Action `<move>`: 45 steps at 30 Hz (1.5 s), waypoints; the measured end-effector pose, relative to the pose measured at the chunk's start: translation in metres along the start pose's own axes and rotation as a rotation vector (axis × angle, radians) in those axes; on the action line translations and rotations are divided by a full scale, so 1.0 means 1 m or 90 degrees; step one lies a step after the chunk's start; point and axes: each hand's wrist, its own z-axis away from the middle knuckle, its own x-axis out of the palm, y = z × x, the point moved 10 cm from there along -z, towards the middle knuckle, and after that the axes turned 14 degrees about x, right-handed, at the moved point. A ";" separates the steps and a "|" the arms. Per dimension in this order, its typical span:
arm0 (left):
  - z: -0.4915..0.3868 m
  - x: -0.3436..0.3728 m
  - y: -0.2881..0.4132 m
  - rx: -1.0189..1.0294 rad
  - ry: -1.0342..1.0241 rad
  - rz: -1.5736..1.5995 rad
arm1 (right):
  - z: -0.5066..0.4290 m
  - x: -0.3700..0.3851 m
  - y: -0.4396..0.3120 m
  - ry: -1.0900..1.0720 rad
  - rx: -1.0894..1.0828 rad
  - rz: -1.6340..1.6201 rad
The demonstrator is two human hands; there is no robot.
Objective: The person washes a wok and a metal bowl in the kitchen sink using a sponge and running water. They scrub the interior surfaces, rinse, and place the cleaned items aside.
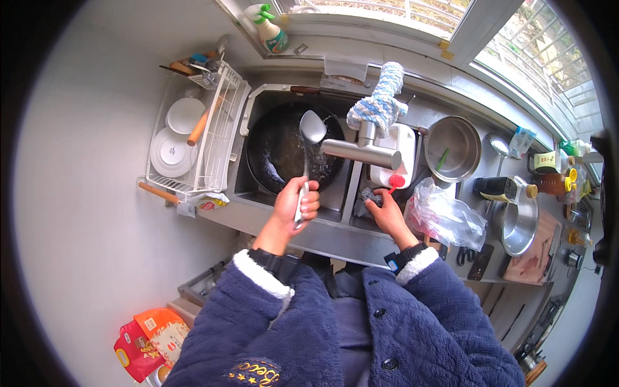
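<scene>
My left hand (296, 205) grips the handle of a metal ladle (313, 127), its bowl raised above a dark wok (273, 140) in the left sink basin. Murky water and suds lie in the wok. At the right basin, my right hand (385, 211) has its fingertips on a grey steel-wool scourer (370, 196), partly hidden by the fingers. Just above that hand is a white plastic jug (405, 140) with a red pump top (397, 181). The metal faucet (360, 152), wrapped in a blue and white knitted cloth (379, 106), reaches over the divider.
A white dish rack (220, 140) with plates stands left. Right of the basins are a steel pot (453, 148), a plastic bag (447, 215), a dark sauce bottle (498, 188), a steel bowl (520, 227), scissors (465, 256), a phone (481, 262) and a cutting board (534, 249).
</scene>
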 end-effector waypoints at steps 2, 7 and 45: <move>0.019 -0.052 0.027 0.106 0.142 -0.454 | -0.004 0.002 0.001 0.011 -0.025 0.021; 0.068 -0.056 0.083 0.317 0.239 -1.095 | 0.008 0.016 -0.023 0.012 -0.099 0.014; 0.203 -0.213 0.394 0.182 0.190 -0.990 | 0.166 0.052 -0.008 -0.084 -0.068 -0.341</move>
